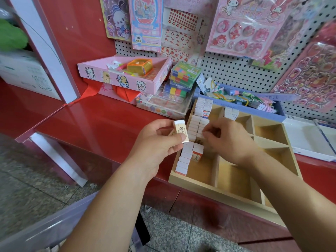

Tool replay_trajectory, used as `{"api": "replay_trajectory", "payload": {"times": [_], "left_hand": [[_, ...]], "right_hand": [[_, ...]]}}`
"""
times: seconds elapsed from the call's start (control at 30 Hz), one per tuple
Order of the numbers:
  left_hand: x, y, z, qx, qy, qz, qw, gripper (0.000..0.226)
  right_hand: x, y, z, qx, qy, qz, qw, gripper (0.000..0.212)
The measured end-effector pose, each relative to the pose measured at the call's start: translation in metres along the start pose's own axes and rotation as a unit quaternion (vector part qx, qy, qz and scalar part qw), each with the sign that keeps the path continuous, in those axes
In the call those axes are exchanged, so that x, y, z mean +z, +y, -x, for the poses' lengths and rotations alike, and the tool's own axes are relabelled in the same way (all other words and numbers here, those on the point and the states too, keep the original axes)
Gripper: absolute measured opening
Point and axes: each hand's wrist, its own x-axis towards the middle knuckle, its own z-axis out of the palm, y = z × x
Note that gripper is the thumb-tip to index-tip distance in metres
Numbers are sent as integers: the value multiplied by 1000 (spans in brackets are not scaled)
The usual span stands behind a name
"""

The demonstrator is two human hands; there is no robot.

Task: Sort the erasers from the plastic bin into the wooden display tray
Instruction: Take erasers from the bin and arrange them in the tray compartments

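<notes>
The red counter (101, 124) carries the wooden display tray (234, 179), which serves as the reference for all positions below; the near edge of the tray overhangs the front edge of the counter. A white pegboard (236, 70) hung with sticker sheets stands behind the tray. The translucent plastic bin (47, 228) sits well to the near left of the tray, below counter level, and its contents cannot be determined. A blue box (241, 106) of mixed small items lies directly behind the tray, touching its far edge. A pink box (116, 77) rests to the far left of the tray, and a white tray (309, 139) lies just beside its right edge. The left hand (160, 140) hovers at the left edge of the tray; its grip is closed on a small bundle of pieces, with one held eraser (181, 130) uppermost between thumb and fingers. The right hand (229, 140) is over the leftmost column of the tray, with fingers curled downward onto the stock there; whether this grip pinches a piece or only touches the row cannot be determined. The erasers (192, 128) already in the tray stand on edge in two adjacent rows that fill most of the leftmost column from the near end to the far end. A smaller group (231, 112) stands in the far compartment of the next column to the right. The remaining visible compartments show bare wood.
</notes>
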Motion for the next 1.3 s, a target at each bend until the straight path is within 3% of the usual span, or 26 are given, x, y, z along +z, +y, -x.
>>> {"api": "replay_trajectory", "payload": {"times": [0.1,0.2,0.27,0.43,0.53,0.63,0.97,1.3], "left_hand": [[2,0,1,3,-20,-14,1000,34],[5,-1,3,10,-51,-30,998,33],[6,-2,3,17,-60,-39,997,33],[6,-3,1,21,-20,-26,999,22],[2,-2,-2,21,50,-6,998,20],[-1,0,-5,13,90,9,996,24],[3,0,-2,14,85,-5,996,27],[3,0,-4,8,78,-9,997,27]], "right_hand": [[-8,-12,2,20,48,-106,993,13],[-12,-28,3,10,-52,-276,960,13],[-11,-30,3,-10,-76,-298,952,13],[-14,-16,2,31,6,-375,927,11],[-19,2,3,47,58,-318,945,12],[-16,14,9,35,38,-213,976,11],[3,5,10,-18,33,-27,999,10],[5,7,2,19,-36,-40,998,6]]}}
